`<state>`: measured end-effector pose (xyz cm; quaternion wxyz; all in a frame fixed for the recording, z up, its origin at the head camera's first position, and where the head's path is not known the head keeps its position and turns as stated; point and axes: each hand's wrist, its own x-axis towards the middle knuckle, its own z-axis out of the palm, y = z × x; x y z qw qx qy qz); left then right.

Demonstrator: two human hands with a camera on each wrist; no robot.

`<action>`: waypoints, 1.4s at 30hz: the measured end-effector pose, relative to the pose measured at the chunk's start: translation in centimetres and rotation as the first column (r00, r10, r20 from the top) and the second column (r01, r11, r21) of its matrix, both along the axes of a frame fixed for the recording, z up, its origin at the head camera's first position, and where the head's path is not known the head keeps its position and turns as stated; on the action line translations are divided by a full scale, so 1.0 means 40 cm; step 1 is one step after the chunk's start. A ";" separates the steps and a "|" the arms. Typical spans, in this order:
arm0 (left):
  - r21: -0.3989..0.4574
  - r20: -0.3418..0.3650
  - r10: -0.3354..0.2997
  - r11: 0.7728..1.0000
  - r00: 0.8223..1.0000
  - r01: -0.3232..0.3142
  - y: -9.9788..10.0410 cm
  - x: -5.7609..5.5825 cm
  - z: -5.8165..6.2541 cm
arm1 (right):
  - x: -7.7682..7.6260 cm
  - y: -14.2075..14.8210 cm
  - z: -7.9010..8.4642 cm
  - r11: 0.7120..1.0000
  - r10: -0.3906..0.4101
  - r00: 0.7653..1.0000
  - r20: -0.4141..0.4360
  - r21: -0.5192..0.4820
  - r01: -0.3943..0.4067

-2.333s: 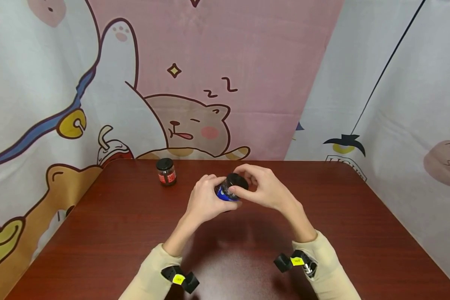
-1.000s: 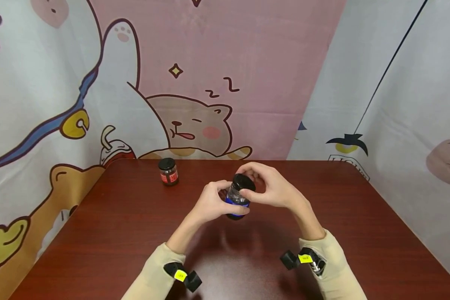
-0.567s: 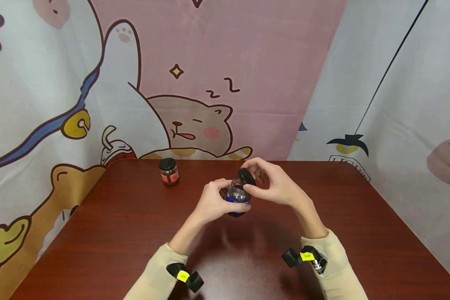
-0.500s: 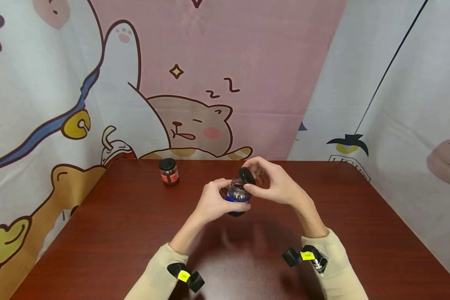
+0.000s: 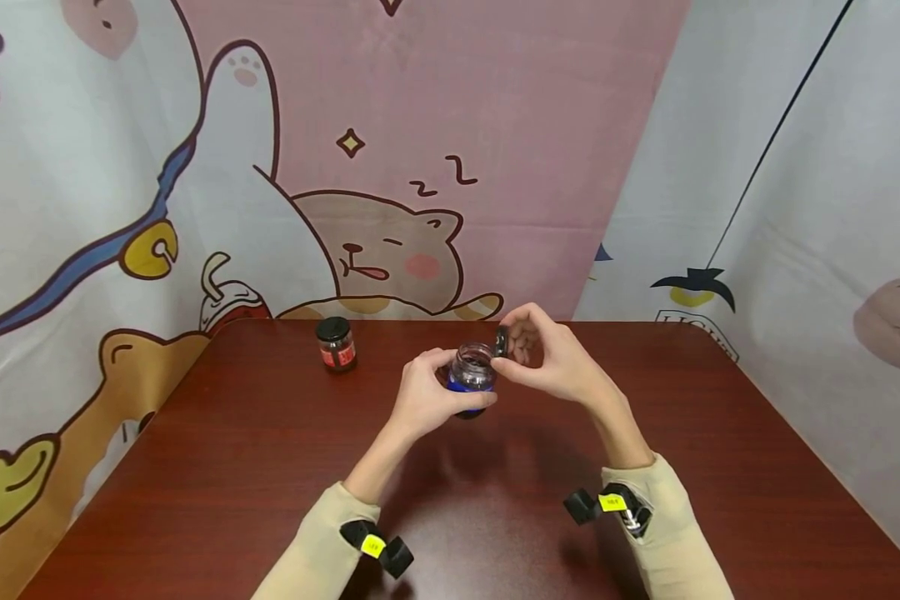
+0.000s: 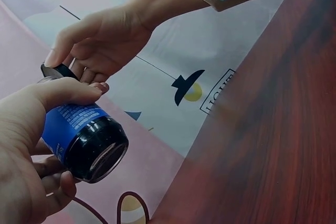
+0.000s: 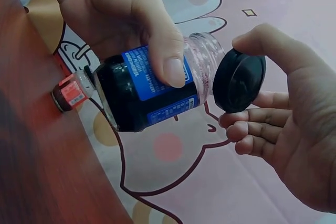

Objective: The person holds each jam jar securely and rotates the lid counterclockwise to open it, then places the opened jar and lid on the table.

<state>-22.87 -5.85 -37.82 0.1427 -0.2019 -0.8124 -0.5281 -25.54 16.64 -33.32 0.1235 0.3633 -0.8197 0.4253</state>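
Observation:
A glass jar (image 5: 471, 373) with a blue label and dark contents is held above the table, its mouth uncovered. My left hand (image 5: 432, 397) grips it round the body, thumb across the label, as the right wrist view shows closely. Beside the mouth, my right hand (image 5: 551, 354) pinches a black lid (image 7: 239, 81) on edge between thumb and fingers. The lid is off the jar and tilted upright, just to the right of the rim. In the left wrist view the jar's dark base (image 6: 100, 150) faces the camera, and its mouth is mostly hidden by the left thumb.
A second jar (image 5: 337, 345), with a red label and a black lid on, stands at the back left of the brown table (image 5: 232, 467). A cartoon-printed cloth (image 5: 540, 167) hangs behind the table's far edge.
The right hand has lifted the black lid off the blue-labelled jar and moved it slightly up and right, turning it on edge. The left hand still holds the jar.

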 end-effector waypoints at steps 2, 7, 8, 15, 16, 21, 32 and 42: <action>0.004 -0.003 0.018 1.000 1.000 -0.018 0.002 -0.003 0.001 | -0.002 0.000 0.000 1.000 -0.010 1.000 -0.003 -0.007 0.010; 0.002 -0.016 0.056 0.998 0.998 -0.056 0.003 -0.011 0.000 | -0.012 0.000 -0.002 0.999 -0.035 0.999 -0.030 -0.030 0.035; 0.002 -0.018 0.061 0.998 0.998 -0.061 0.002 -0.012 -0.002 | -0.013 -0.001 -0.002 0.999 -0.041 0.999 -0.031 -0.033 0.040; 0.010 -0.028 0.105 0.994 0.994 -0.105 -0.004 -0.021 -0.002 | -0.019 -0.011 -0.004 0.993 -0.112 0.994 -0.005 -0.026 0.112; 0.012 -0.031 0.112 0.994 0.993 -0.112 -0.004 -0.023 -0.001 | -0.021 -0.012 -0.006 0.992 -0.121 0.993 0.000 -0.026 0.121; 0.013 -0.036 0.160 0.987 0.986 -0.159 -0.007 -0.032 0.003 | -0.032 -0.017 -0.010 0.990 -0.137 0.990 0.029 -0.041 0.139; 0.040 0.022 0.207 0.977 0.978 -0.208 -0.002 -0.054 -0.003 | -0.056 -0.018 -0.024 0.980 -0.161 0.982 0.095 -0.098 0.170; 0.042 0.083 0.241 0.969 0.967 -0.245 -0.006 -0.078 -0.020 | -0.080 -0.032 -0.045 0.974 -0.179 0.980 0.084 -0.124 0.189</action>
